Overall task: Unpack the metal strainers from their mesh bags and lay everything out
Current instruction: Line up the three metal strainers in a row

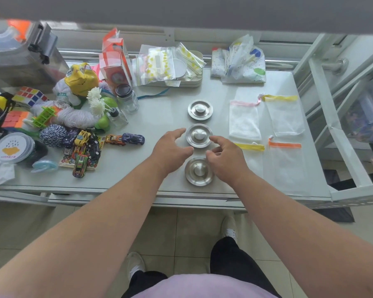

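Three round metal strainers lie in a column on the table: the far strainer (200, 109), the middle strainer (199, 135) and the near strainer (199, 171). Right of them lie several flat white mesh bags: one with a pink band (243, 121), one with a yellow band (284, 117), one with an orange band (285, 166) and a fourth with a yellow band (253, 157), partly under my right hand. My left hand (170, 152) hovers open just left of the middle strainer. My right hand (226, 158) hovers open just right of it, holding nothing.
The pale table (159, 117) carries clutter on its left side: toy cars (84, 147), puzzle cubes (30, 95), yarn, glass jars (127, 98) and a yellow plush. Zip bags on a tray (168, 65) and a printed bag (241, 61) sit at the back. A white rack (340, 125) stands at right.
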Demonstrator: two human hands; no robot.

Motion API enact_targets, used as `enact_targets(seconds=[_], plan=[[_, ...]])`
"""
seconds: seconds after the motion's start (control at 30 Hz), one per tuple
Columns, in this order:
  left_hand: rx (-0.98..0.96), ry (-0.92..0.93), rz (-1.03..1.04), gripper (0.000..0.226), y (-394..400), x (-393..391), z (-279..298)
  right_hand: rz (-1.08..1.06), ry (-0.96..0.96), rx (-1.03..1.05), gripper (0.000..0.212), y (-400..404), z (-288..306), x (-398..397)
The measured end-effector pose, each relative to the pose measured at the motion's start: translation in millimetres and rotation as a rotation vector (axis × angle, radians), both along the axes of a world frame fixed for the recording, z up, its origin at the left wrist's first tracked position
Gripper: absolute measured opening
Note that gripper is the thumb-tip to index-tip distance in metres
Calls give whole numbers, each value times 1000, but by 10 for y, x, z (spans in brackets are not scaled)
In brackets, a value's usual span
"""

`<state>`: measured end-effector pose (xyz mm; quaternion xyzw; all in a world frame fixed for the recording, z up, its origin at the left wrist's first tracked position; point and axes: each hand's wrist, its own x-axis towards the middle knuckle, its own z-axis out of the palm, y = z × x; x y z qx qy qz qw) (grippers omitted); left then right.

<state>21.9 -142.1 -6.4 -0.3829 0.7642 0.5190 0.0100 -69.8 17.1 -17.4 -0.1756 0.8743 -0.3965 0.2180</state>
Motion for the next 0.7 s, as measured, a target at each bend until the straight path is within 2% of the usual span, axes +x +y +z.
enact_targets(seconds=[0.17,0.47,0.7], plan=[[15,-20,-58,62,86,-101,29,30,-26,11,50,-33,10,-54],[-9,-16,-66,56,101,-53,3,26,-3,19,45,3,21,-37],[-263,6,-180,49,-92,67,-49,77,167,89,42,201,12,-147]])
